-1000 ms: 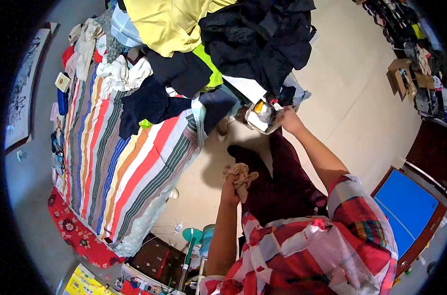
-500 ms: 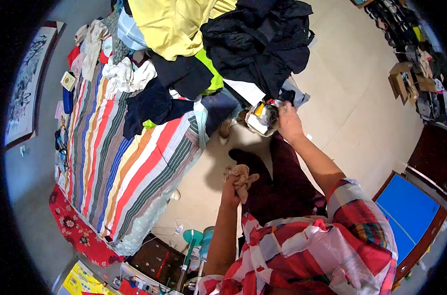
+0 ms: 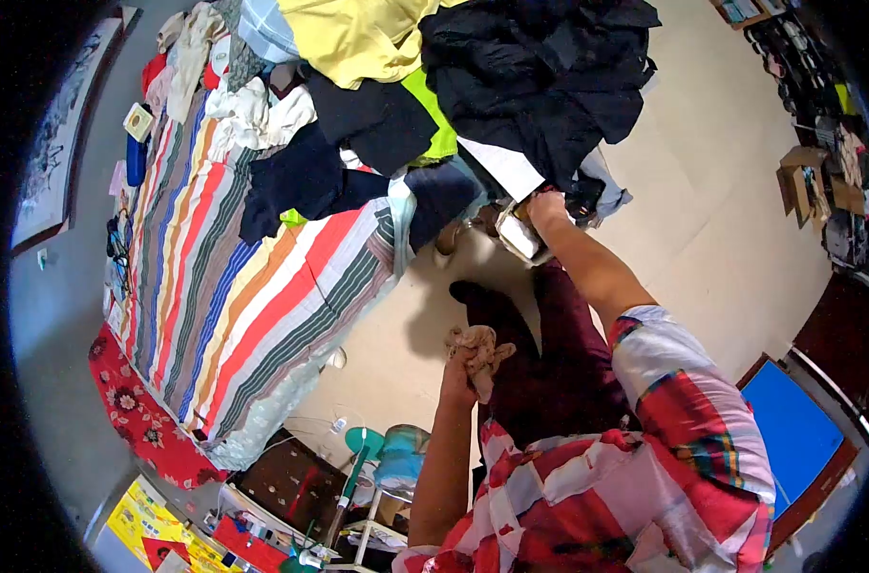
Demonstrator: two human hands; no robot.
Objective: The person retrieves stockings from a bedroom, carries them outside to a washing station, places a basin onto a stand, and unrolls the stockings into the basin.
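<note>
My left hand is closed round a crumpled beige cloth, held over my dark trousers. At the upper middle my right hand reaches to the top of a small open container with white and other items inside; its fingertips are hidden, so what they hold cannot be made out. Just above that hand lie a white sheet-like piece and a black garment. A grey cloth hangs to the right of it.
A striped sheet covers the bed at left, heaped with dark clothes and a yellow garment. A green fan-like object stands near the lower middle. Cardboard box and blue panel are at right.
My right hand has moved from the container's right side over its top, and its yellow item is now hidden. The view has shifted somewhat. My left hand still holds the beige cloth.
</note>
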